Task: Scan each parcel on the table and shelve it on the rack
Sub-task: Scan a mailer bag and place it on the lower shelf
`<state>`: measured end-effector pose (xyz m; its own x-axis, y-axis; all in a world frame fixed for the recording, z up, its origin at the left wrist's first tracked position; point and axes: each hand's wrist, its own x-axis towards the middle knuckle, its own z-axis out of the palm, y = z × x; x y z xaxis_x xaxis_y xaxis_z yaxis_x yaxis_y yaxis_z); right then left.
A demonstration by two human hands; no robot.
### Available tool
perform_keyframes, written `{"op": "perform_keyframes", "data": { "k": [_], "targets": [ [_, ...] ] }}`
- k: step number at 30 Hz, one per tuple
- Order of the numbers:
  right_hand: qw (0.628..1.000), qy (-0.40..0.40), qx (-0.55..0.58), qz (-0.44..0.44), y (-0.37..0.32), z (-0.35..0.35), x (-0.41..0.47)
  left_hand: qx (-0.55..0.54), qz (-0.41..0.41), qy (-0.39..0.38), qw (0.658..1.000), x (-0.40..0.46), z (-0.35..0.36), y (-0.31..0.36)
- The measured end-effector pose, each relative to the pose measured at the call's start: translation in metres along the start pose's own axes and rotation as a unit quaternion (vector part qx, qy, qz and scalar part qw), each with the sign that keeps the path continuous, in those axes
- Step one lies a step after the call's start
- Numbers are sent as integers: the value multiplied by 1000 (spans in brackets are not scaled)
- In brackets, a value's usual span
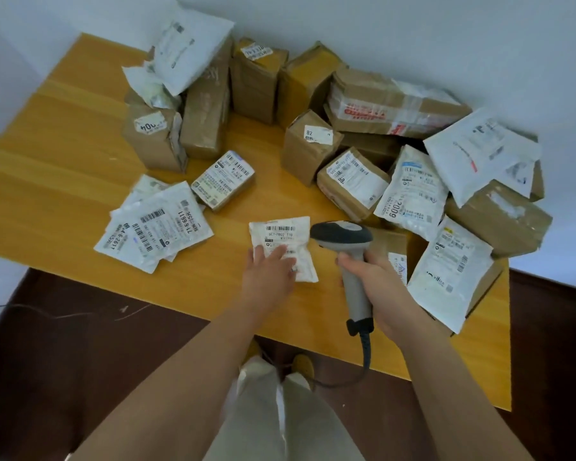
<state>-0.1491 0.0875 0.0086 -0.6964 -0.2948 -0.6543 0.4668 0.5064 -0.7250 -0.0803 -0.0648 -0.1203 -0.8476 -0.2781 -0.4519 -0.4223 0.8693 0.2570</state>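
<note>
Here, scanning a small white parcel (281, 242) lying label-up near the front edge of the table (64, 154). Left hand (269, 272) pressing it flat, fingers (273, 252) straight and covering the lower label. Right hand (376, 277) wrapping the scanner (348, 257) handle, head hovering just beside the parcel's right edge. Ideally tilting the head toward the uncovered upper barcode while keeping the left fingers off it.

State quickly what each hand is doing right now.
Left hand: open, fingers flat on the small white parcel.
Right hand: closed around the scanner handle.
</note>
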Motion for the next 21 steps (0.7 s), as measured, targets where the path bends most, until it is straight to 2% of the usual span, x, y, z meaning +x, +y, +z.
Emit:
{"op": "perform_keyframes", "data": {
  "k": [3, 5, 11, 18, 21],
  "targets": [
    [999, -40, -5, -4, -4, 5, 2, -54, -48, 96, 993, -14, 7, -9],
    [998, -57, -15, -13, -4, 8, 2, -81, -79, 123, 986, -22, 15, -15],
    [996, -48, -46, -63, -1, 7, -2, -126, -101, 62, 985, -30, 39, -21],
    [995, -76, -44, -42, -5, 6, -10, -57, -71, 127, 988, -39, 47, -16],
    [996, -76, -38, -41, -8, 9, -12, -18, -40, 113, 993, -41, 54, -18]
  ]
}}
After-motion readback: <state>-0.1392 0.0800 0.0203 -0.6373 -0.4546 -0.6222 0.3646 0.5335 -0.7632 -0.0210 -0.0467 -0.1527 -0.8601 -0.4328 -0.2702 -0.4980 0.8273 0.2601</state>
